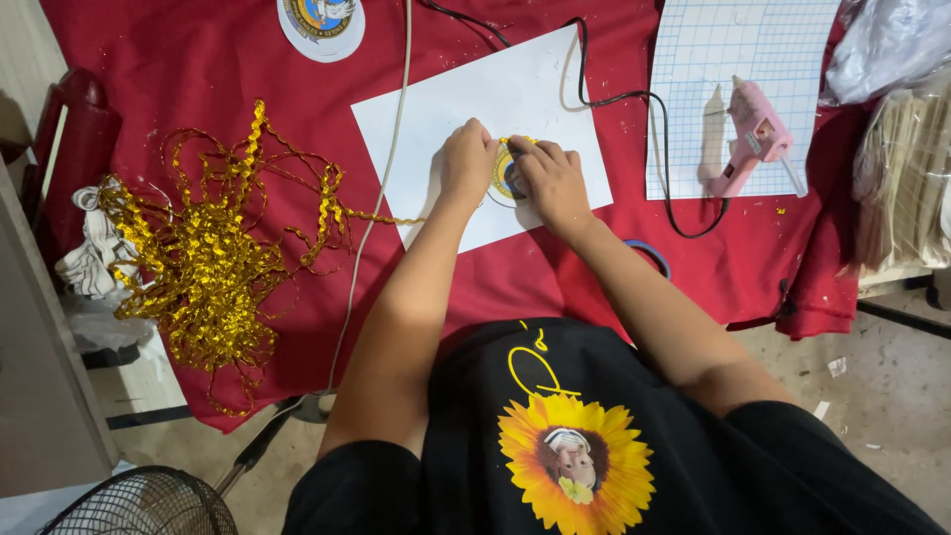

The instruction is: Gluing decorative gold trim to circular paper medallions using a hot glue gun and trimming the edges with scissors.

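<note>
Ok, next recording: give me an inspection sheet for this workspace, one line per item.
Surface: table under a red cloth, specked with small scraps.
Job's things: round badge on a white paper sheet; gold zigzag trim heaped at the left, one strand running to the badge.
Clutter: pink glue gun on a gridded sheet; second round badge at the top edge; blue ring; white fabric bundle.
Grippers: left hand and right hand both press on the badge.
Cables: black cord to the glue gun; pale cord crossing the cloth.
Surroundings: fan on the floor, plastic-wrapped stacks at right.
</note>
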